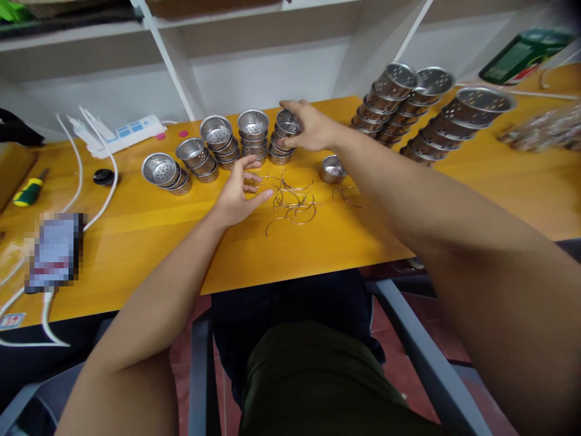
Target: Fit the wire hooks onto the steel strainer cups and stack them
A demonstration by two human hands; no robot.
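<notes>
**Perforated metal cups all over my bench, one hand on a stack**

So, clock face centered on the wires, 12 being the far edge. Going big to small:

The orange-yellow bench (236,248) carries the lot, with a white shelf (272,72) behind it at 12. Three tall stacks (458,124) of cups stand around 2 o'clock. Past them, toward 3, there's a blurry bag (544,130), can't make out what's inside.

Five short stacks (216,142) run from between 9 and 10 round to 12. The right hand (313,126) reaches over to the one at 12, clamped on its top cup (288,123), thumb on the near side and fingers on the far side. The left hand (236,197) is at 9, just beside the wires, fingers and thumb apart, nothing held.

White power strip (131,133) near 10, phone (57,251) a bit below 9 with a white cable plugged in, green can (524,57) out at 2. Screwdriver (29,191) far out at 9, loose cup (333,169) close in at 2, black cap (103,177) by the cable at 9. Thin curved wires (295,203) lie in a loose tangle mid-bench, and two pink dots (183,134) sit near 10.
</notes>
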